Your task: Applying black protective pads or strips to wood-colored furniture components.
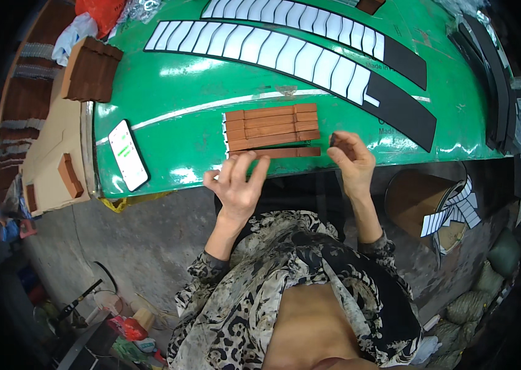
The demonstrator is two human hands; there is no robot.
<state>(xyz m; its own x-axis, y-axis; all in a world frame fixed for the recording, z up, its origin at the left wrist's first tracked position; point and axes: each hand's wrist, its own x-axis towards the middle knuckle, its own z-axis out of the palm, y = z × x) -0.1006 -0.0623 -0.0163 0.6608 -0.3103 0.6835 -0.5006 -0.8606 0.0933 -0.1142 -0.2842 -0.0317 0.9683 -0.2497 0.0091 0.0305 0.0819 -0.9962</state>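
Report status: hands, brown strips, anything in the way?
Left hand on near strip, gapped from other strips at right. Right hand holds dark piece. Phone left, clear of hands.

The left forearm [223, 237] rises from the lower centre of the frame to the left hand [238, 192], back uppermost, its bent fingers [243, 165] slightly spread and pointing up the frame. Right of centre, the right forearm [366, 216] stands nearly upright; the right hand [357, 165] curls leftward, thumb [338, 156] close to its bent index finger [344, 137].
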